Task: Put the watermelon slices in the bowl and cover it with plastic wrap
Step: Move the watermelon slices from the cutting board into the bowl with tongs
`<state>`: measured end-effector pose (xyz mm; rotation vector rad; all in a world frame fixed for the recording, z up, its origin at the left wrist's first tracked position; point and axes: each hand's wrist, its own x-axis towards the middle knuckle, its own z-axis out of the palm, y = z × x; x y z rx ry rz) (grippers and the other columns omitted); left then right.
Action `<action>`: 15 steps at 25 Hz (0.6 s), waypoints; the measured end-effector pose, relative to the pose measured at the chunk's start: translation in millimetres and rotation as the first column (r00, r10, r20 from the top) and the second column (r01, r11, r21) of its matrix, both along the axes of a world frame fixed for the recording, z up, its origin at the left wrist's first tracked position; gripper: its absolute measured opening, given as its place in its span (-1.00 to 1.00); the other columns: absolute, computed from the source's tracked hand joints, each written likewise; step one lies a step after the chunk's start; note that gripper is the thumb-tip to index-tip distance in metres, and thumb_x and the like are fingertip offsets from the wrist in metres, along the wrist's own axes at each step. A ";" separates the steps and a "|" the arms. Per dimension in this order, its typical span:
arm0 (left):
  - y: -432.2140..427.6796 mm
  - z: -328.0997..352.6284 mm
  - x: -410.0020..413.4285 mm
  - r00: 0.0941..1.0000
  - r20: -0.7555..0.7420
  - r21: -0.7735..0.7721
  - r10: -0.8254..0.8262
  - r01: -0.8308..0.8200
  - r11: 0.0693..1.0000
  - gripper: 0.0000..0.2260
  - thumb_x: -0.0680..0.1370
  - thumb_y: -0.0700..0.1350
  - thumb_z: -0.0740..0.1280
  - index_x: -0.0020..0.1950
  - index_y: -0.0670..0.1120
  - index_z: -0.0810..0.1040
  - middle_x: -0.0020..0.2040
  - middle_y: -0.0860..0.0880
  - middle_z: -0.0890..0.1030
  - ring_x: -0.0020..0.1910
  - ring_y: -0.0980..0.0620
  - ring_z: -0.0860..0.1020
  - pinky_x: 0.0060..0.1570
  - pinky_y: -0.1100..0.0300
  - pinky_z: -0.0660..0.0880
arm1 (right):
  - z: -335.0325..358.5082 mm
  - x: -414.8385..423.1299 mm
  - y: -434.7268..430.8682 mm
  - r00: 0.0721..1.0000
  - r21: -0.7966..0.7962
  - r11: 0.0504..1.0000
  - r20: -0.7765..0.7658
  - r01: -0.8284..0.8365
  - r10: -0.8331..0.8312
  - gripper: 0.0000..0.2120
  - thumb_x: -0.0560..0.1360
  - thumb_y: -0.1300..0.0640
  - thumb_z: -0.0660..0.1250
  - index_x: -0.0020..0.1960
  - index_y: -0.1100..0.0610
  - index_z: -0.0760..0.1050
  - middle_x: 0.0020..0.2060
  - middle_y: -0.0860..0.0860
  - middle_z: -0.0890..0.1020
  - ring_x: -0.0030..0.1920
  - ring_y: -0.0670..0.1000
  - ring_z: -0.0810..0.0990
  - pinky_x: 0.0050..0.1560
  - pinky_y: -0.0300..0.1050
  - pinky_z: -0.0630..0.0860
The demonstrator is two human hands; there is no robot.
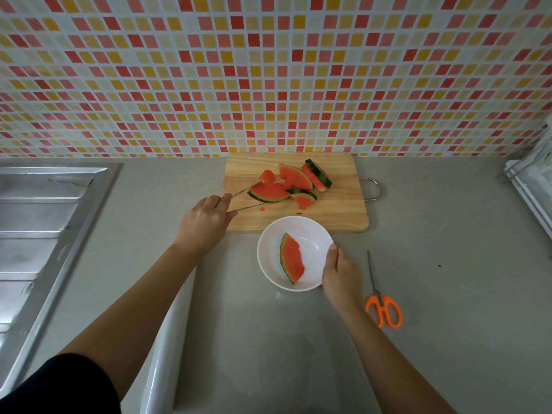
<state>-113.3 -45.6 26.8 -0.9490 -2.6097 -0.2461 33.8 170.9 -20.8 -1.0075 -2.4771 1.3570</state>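
Head view: left hand (206, 222) pinches metal tongs (246, 198), tips either side of a soft, likely slippery watermelon slice (268, 193) on the cutting board (343, 210), best gripped near the firm rind, while right hand (340, 274) grips the white bowl (313, 234) rim, second slice (292, 259) inside.

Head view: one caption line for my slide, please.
Left hand's tongs reach a watermelon slice; right hand holds the bowl.
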 end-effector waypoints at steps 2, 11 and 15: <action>-0.7 -0.8 1.4 1.000 0.012 0.021 0.009 -0.009 1.000 -0.70 0.40 -0.26 0.50 0.04 -0.41 0.57 -0.29 -0.32 0.58 -0.40 -0.28 0.56 -0.46 -0.06 0.54 | -0.4 -0.1 0.2 1.000 -0.006 1.000 0.004 0.001 -0.001 -0.66 0.62 0.03 -0.01 -0.24 0.13 0.37 -0.43 -0.03 0.47 -0.37 -0.05 0.45 -0.42 -0.17 0.26; -5.6 -0.6 3.4 1.000 -0.029 0.055 0.006 -0.004 0.998 -0.71 0.44 -0.25 0.47 0.07 -0.40 0.57 -0.26 -0.30 0.59 -0.37 -0.27 0.57 -0.45 -0.07 0.57 | -1.7 -0.4 0.1 1.000 0.010 1.000 0.006 0.008 -0.008 -0.68 0.62 0.03 -0.01 -0.23 0.08 0.37 -0.44 -0.09 0.46 -0.37 -0.13 0.43 -0.43 -0.19 0.23; -7.2 0.9 4.7 0.999 -0.035 0.080 -0.002 0.005 0.997 -0.71 0.44 -0.25 0.46 0.07 -0.40 0.57 -0.26 -0.30 0.60 -0.38 -0.28 0.58 -0.44 -0.06 0.57 | -1.8 -0.5 -0.6 1.000 0.013 1.000 0.007 0.011 -0.011 -0.67 0.62 0.03 -0.01 -0.26 0.06 0.35 -0.46 -0.06 0.46 -0.40 -0.10 0.43 -0.45 -0.17 0.22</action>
